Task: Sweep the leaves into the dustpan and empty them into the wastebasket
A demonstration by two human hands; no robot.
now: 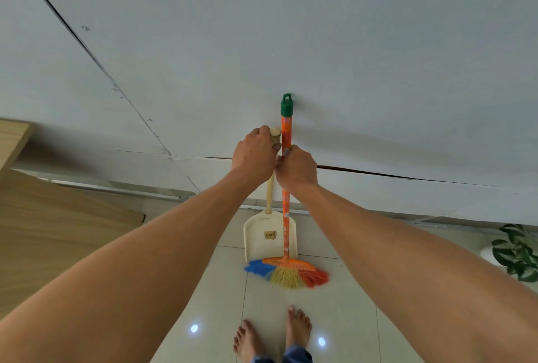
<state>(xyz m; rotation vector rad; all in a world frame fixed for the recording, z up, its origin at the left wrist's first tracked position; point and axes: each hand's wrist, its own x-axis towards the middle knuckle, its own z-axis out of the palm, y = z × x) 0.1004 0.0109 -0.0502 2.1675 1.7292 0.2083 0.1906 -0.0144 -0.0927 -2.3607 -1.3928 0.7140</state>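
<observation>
Two bare forearms (145, 260) fill the bottom of the view, stretched out toward the wall, so that's the closest stuff. Biggest thing by far is the pale grey wall (291, 28) with a dark crack running across it. Then comes the light tiled floor (349, 304), then a wooden board (58, 231) off to the left.

Next down is the broom (286, 211): orange handle, green cap on top, blue, yellow and red bristles resting on the floor. It stands nearly upright against the wall, long axis straight up and down. Just beside it on its left is the cream dustpan (266, 234), also upright, scoop on the floor. The broom handle crosses in front of the scoop's right side. A potted plant (518, 252) sits at the far right edge, and bare feet (273, 333) show at the bottom.

Now the hands. The left hand (254, 156) has its fingers curled over the top end of the dustpan handle. The right hand (297, 167) is wrapped round the broom handle a bit below the green cap. The two hands touch each other.

So each tool sits under its own hand, no crossing over needed. Looks like the pick-up step, and pulling both straight off the wall should do it. No loose leaves or wastebasket in view, so where the sweeping happens is anyone's guess.
</observation>
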